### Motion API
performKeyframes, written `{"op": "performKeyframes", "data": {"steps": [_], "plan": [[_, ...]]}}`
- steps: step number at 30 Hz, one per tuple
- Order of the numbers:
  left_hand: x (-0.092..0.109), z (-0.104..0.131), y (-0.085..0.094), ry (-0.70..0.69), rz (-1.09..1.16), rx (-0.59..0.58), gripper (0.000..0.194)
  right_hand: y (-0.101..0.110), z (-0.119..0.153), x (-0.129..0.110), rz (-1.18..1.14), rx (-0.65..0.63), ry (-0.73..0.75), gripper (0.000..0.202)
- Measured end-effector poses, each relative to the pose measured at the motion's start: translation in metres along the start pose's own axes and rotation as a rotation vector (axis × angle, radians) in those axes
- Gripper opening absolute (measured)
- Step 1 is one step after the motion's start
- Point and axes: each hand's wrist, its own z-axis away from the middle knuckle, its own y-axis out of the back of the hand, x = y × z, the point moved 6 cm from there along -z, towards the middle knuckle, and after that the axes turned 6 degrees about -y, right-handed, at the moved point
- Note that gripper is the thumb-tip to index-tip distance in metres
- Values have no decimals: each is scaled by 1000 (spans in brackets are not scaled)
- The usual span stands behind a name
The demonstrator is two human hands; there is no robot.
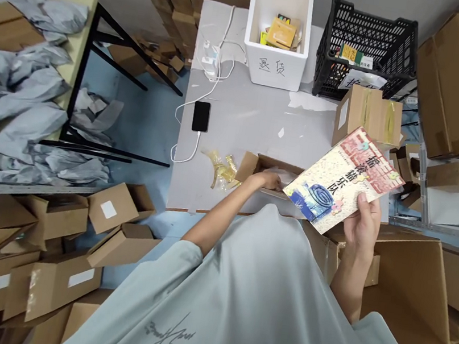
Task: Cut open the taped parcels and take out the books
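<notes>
My right hand (pixel 363 218) grips a thin picture book (pixel 342 180) by its lower right edge, thumb on the front cover. The cover is cream and red with a blue spiral drawing and dark Chinese characters. The book is tilted above the table's right part and covers the right end of an open cardboard box (pixel 251 166). Inside that box is my left hand (pixel 270 179), its fingers curled down beside pale, see-through wrapping (pixel 287 176). The fingertips are partly hidden, so what they pinch cannot be made out.
Crumpled yellow tape (pixel 223 171) lies left of the box, near a phone (pixel 201 116) on a white cable. A white bin (pixel 273 66), a black crate (pixel 366 49) and taped cartons (pixel 359 114) stand behind. A large open carton (pixel 405 290) is at right; grey parcels (pixel 38 92) fill the left shelf.
</notes>
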Motion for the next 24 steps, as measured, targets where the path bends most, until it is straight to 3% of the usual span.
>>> {"op": "performKeyframes", "data": {"steps": [3,6,10,13,16,20,24], "plan": [[12,29,18,-64,287,3,65,-9,-6,12,12,-52,-85,57],[32,69,41,-126,901,149,89,-30,-16,24,11,-145,-151,59],[56,105,48,-134,1201,269,74,-82,-31,37,28,-324,-165,65],[55,114,45,-49,1348,454,66,-121,-44,43,94,-428,-140,67],[45,119,49,3,1376,644,72,-141,-54,37,203,-420,0,68],[35,129,68,-7,1194,892,72,-144,-36,13,463,-171,370,50],[45,133,75,2,948,1039,58,-175,5,27,600,-319,350,54]]}}
